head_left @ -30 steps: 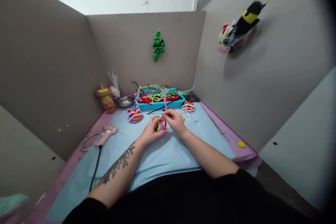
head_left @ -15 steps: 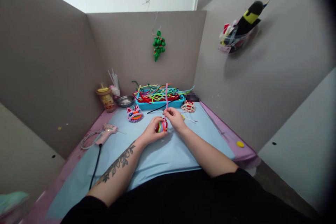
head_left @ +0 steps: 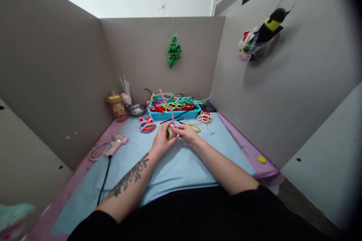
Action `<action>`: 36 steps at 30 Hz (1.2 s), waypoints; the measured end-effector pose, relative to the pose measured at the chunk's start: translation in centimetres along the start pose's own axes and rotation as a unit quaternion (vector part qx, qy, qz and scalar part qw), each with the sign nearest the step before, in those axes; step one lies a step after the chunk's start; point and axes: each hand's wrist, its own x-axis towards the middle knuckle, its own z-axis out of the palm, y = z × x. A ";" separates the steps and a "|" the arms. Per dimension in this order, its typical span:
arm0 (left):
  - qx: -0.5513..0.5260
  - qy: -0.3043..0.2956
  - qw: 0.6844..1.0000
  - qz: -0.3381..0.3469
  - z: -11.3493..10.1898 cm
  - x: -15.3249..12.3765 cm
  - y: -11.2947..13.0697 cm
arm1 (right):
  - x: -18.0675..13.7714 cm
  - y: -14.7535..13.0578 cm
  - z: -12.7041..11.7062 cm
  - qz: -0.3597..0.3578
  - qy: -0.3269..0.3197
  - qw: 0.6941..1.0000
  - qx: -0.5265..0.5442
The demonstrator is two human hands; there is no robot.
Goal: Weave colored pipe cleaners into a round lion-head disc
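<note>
My left hand point(head_left: 162, 138) is closed around a small rounded craft piece point(head_left: 171, 131) of rainbow-coloured pipe cleaners, with red at its edge. From the piece rises a long pink pipe cleaner point(head_left: 166, 105), leaning left in front of the tray. My right hand point(head_left: 186, 134) pinches at the base of that pink strand, against the right side of the piece; the fingertips partly cover the contact. Just behind the hands lie a yellow pipe-cleaner loop point(head_left: 195, 127) and thin white-and-dark sticks point(head_left: 206, 132).
A blue tray point(head_left: 175, 115) of pipe cleaners stands behind, between a purple lion-like head point(head_left: 147, 124) and a cream one point(head_left: 204, 117). At left are a pink glue gun point(head_left: 117, 144), metal bowl point(head_left: 137, 110) and lidded cup point(head_left: 116, 107). Grey partitions enclose the table.
My right fingers have slid down to the base of the pink pipe cleaner, which has tipped from upright to leaning left. The view has shifted slightly.
</note>
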 end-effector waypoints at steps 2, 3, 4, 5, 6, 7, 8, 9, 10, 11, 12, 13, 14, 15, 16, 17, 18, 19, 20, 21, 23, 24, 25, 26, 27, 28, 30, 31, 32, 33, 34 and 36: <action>0.005 -0.007 1.000 0.002 -0.1 0.0 0.3 | 0.0 0.2 0.1 0.003 0.005 1.000 0.012; 0.007 -0.009 1.000 0.002 -0.1 0.0 0.5 | 0.0 0.2 0.2 0.003 0.006 1.000 0.022; 0.009 -0.011 1.000 0.002 -0.2 0.0 0.7 | 0.0 0.2 0.2 0.006 0.008 0.999 0.035; 0.010 -0.013 1.000 0.001 -0.2 0.0 0.8 | 0.0 0.2 0.3 0.011 0.007 0.999 0.052; 0.010 -0.015 1.000 -0.001 -0.3 0.0 0.9 | 0.0 0.2 0.4 0.018 0.006 0.997 0.070; 0.011 -0.017 1.000 -0.003 -0.3 0.0 0.9 | -0.1 0.2 0.5 0.025 0.003 0.996 0.087; 0.011 -0.020 1.000 -0.004 -0.3 0.0 1.0 | -0.1 0.1 0.6 0.032 0.001 0.994 0.102; 0.011 -0.023 1.000 -0.004 -0.3 0.0 1.0 | -0.2 0.1 0.7 0.039 -0.001 0.993 0.114; 0.011 -0.025 1.000 -0.003 -0.3 -0.1 1.0 | -0.2 0.0 0.7 0.044 0.000 0.991 0.123; 0.012 -0.026 1.000 0.000 -0.3 -0.1 1.1 | -0.2 0.0 0.8 0.046 0.003 0.990 0.131; 0.012 -0.027 1.000 0.003 -0.3 -0.1 1.1 | -0.2 0.0 0.8 0.045 0.007 0.989 0.138; 0.012 -0.027 1.000 0.005 -0.3 -0.1 1.1 | -0.2 0.1 0.8 0.042 0.010 0.989 0.145; 0.011 -0.026 1.000 0.007 -0.3 -0.1 1.2 | -0.1 0.1 0.8 0.039 0.012 0.987 0.152; 0.009 -0.026 1.000 0.010 -0.3 -0.1 1.2 | -0.1 0.2 0.8 0.034 0.013 0.986 0.160; 0.008 -0.025 1.000 0.012 -0.3 -0.2 1.3 | 0.0 0.2 0.8 0.031 0.011 0.985 0.168; 0.008 -0.025 1.000 0.014 -0.3 -0.2 1.3 | 0.0 0.3 0.8 0.031 0.009 0.984 0.174; 0.008 -0.025 1.000 0.014 -0.2 -0.2 1.2 | 0.0 0.3 0.8 0.034 0.007 0.983 0.178; 0.009 -0.025 1.000 0.011 -0.1 -0.3 1.2 | 0.1 0.3 0.8 0.037 0.007 0.983 0.181; 0.012 -0.024 1.000 0.004 0.0 -0.3 1.1 | 0.1 0.3 0.8 0.039 0.008 0.983 0.181; 0.014 -0.023 1.000 -0.007 0.1 -0.3 1.0 | 0.0 0.2 0.8 0.040 0.009 0.983 0.180; 0.017 -0.016 0.999 -0.034 0.3 -0.3 0.7 | -0.1 0.1 0.8 0.040 0.003 0.985 0.170; 0.015 -0.009 0.999 -0.044 0.3 -0.3 0.6 | -0.1 0.0 0.8 0.039 -0.005 0.986 0.164; 0.011 -0.002 0.999 -0.052 0.3 -0.2 0.5 | -0.2 -0.2 0.8 0.040 -0.013 0.987 0.158; 0.004 0.006 0.998 -0.056 0.3 -0.1 0.4 | -0.3 -0.3 0.8 0.042 -0.016 0.987 0.153; -0.002 0.014 0.998 -0.061 0.2 0.0 0.3 | -0.3 -0.4 0.7 0.044 -0.015 0.988 0.150; -0.008 0.020 0.998 -0.066 0.2 0.0 0.3 | -0.3 -0.5 0.6 0.045 -0.008 0.988 0.148; -0.014 0.027 0.996 -0.082 0.2 0.1 0.2 | -0.3 -0.6 0.3 0.046 0.004 0.989 0.137; -0.015 0.029 0.995 -0.090 0.1 0.1 0.1 | -0.3 -0.5 0.1 0.046 0.004 0.991 0.127; -0.017 0.031 0.995 -0.096 0.1 0.2 0.1 | -0.2 -0.5 -0.1 0.045 -0.001 0.993 0.114; -0.019 0.033 0.994 -0.101 0.1 0.2 0.0 | -0.2 -0.4 -0.3 0.044 -0.008 0.994 0.098; -0.022 0.036 0.993 -0.107 0.1 0.2 0.0 | -0.1 -0.3 -0.5 0.042 -0.013 0.996 0.081; -0.031 0.042 0.991 -0.121 0.0 0.2 -0.1 | 0.0 -0.1 -0.6 0.037 -0.017 0.998 0.051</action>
